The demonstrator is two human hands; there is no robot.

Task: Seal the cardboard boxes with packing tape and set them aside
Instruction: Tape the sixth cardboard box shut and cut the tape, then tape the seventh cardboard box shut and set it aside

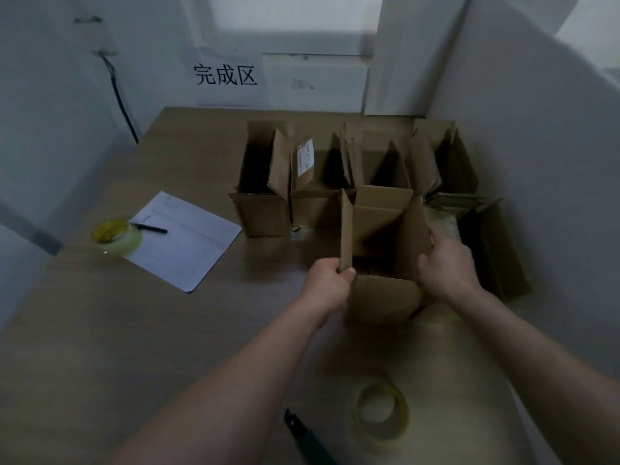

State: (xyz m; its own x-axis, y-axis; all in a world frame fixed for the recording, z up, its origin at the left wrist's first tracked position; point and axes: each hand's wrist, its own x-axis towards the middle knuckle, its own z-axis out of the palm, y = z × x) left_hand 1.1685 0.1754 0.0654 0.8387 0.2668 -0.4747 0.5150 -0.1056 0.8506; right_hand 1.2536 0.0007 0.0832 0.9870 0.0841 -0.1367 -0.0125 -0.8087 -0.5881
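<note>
An open cardboard box (382, 297) stands in front of me on the wooden table (201, 330), its four top flaps upright. My left hand (330, 280) pinches the lower edge of the box's left flap. My right hand (446, 266) grips the right flap from outside, fingers curled over its edge. A roll of clear packing tape (382, 411) lies flat on the table near me, below the box. A second tape roll with a yellow core (115, 236) sits at the table's left side.
Several open boxes (265, 182) stand in a row behind the held box, one more (493, 250) against the right wall. A white sheet (188, 239) with a black pen (151, 228) lies at left. A dark tool (302, 431) lies near the front edge. A sign (225, 75) hangs on the back wall.
</note>
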